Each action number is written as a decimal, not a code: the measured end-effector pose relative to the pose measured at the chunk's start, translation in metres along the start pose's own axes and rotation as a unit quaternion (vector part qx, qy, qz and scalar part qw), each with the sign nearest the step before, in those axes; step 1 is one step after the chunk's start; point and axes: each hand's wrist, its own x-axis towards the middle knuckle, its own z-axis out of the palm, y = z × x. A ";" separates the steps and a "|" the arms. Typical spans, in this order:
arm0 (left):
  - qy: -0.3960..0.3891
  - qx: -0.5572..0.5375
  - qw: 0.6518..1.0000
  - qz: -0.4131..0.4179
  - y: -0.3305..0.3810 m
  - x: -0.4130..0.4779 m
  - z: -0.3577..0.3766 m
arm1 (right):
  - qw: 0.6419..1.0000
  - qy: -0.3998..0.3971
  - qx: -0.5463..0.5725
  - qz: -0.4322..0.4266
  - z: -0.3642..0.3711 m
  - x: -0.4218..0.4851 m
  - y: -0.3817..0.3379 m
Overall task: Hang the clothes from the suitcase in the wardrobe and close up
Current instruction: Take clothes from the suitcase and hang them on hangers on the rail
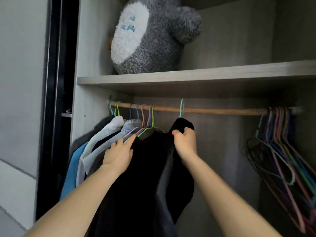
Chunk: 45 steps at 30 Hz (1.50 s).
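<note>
Under the shelf (pixel 188 74), her right hand (pixel 185 141) grips a black garment (pixel 177 168) hanging from the rail (pixel 213 110). Her left hand (pixel 118 153) lies spread, fingers straight, on hung clothes (pixel 102 142) beside it.

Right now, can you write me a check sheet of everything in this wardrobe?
Surface: wooden rail under a shelf.
Job's things: black garment on a hanger hooked over the rail; hung clothes bunched at the left.
Clutter: plush toy on the shelf; empty hangers at the right end.
Hands: right hand grips the black garment's top; left hand lies flat against the hung clothes.
Cables: nothing seen.
Surroundings: dark door frame at the left.
</note>
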 end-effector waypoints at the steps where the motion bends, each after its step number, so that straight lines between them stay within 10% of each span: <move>1: -0.003 -0.007 1.000 0.002 -0.003 0.006 0.004 | 1.000 0.004 -0.010 0.001 0.008 0.013 0.000; 14: 0.078 -0.084 0.988 0.108 -0.038 0.022 0.043 | 0.984 -0.057 -0.168 0.016 0.071 0.099 0.030; 28: 0.066 -0.144 0.986 0.040 -0.024 0.010 0.044 | 0.986 -0.072 -0.147 -0.023 0.122 0.095 0.079; 37: 0.141 -0.169 0.975 -0.020 -0.020 -0.073 0.055 | 0.997 -0.031 0.033 -0.064 0.125 -0.002 0.116; 45: 0.066 -0.199 0.964 -0.163 -0.072 -0.257 0.061 | 0.981 -0.189 0.042 0.007 0.124 -0.217 0.157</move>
